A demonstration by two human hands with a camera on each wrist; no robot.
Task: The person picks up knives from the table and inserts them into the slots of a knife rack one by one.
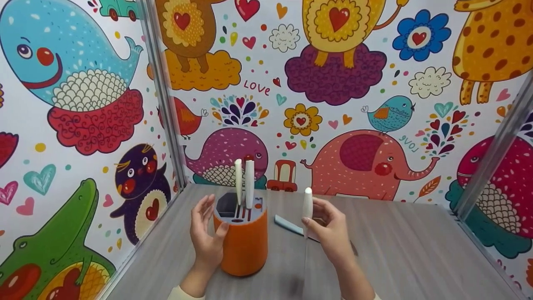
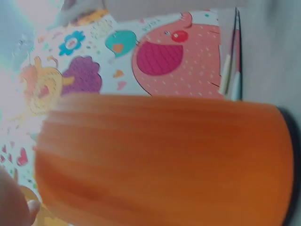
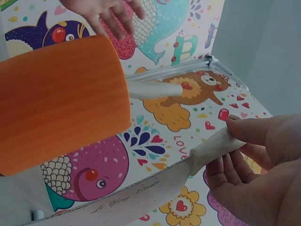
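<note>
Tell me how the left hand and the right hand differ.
The left hand is open with nothing in its grasp, while the right hand pinches a white-handled knife, handle up and blade down. The left hand is right beside the orange knife holder, though contact is hard to confirm; the right hand is clearly apart from it. Both are bare.

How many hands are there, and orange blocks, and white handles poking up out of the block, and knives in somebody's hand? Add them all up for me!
Hands: 2 (left hand, right hand)
Orange block: 1
White handles poking up: 2 (one, other)
Knife in the right hand: 1
Total: 6
</note>
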